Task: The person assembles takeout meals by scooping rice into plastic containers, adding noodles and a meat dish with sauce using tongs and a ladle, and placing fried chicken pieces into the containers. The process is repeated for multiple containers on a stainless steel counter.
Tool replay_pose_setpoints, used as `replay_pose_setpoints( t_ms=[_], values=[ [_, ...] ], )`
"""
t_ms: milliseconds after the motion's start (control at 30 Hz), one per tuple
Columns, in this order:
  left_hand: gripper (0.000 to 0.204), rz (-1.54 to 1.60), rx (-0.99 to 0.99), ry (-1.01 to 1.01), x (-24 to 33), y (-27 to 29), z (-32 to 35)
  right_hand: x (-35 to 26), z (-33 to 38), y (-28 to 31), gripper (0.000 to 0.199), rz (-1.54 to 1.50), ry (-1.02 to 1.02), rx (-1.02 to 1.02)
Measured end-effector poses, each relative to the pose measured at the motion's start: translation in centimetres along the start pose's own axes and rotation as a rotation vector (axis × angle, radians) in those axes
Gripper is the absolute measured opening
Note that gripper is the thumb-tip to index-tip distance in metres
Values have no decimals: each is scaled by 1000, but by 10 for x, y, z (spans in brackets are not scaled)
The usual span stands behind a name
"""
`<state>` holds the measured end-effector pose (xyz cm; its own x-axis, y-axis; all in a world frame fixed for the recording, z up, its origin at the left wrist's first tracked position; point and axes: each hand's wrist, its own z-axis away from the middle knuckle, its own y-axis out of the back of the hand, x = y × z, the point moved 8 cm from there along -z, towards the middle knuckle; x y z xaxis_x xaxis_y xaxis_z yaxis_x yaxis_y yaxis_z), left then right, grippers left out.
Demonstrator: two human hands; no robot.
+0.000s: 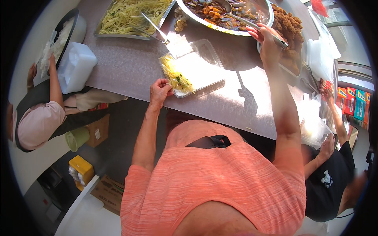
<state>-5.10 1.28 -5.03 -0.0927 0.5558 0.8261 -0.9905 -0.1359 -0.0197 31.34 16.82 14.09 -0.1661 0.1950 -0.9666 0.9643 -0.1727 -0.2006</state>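
Observation:
A clear plastic takeout box (215,85) stands on the table in front of me, with yellow shredded vegetable (176,75) along its left side. My left hand (160,92) is closed on the box's near left edge. My right hand (269,43) grips the long handle of a metal serving spoon (246,22). The spoon's head dips into a large round metal bowl (224,30) of dark, saucy stew with orange pieces. Strong sunlight washes out the middle of the box.
At the far left are a tray of shredded vegetable (130,17) and metal tongs (154,26). Fried pieces (289,29) lie far right. One person works with rice (63,39) beside white boxes (76,65); another handles plastic bags (315,118) at right.

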Motion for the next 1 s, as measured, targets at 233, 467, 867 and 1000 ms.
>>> replay_pose_setpoints(
  t_ms=[233, 467, 867, 1000],
  values=[
    [15, 11, 26, -18, -1, -1, -7, 5, 8, 13, 25, -136, -34, 66],
    [15, -8, 80, -38, 9, -11, -13, 3, 29, 33, 25, -150, -110, 98],
    [15, 15, 67, -68, 1, -5, -8, -34, 114, 36, 26, 0, -97, 29],
    [15, 29, 71, -44, -1, -3, 0, -30, 144, 16, 21, 133, -33, -29]
  ],
)
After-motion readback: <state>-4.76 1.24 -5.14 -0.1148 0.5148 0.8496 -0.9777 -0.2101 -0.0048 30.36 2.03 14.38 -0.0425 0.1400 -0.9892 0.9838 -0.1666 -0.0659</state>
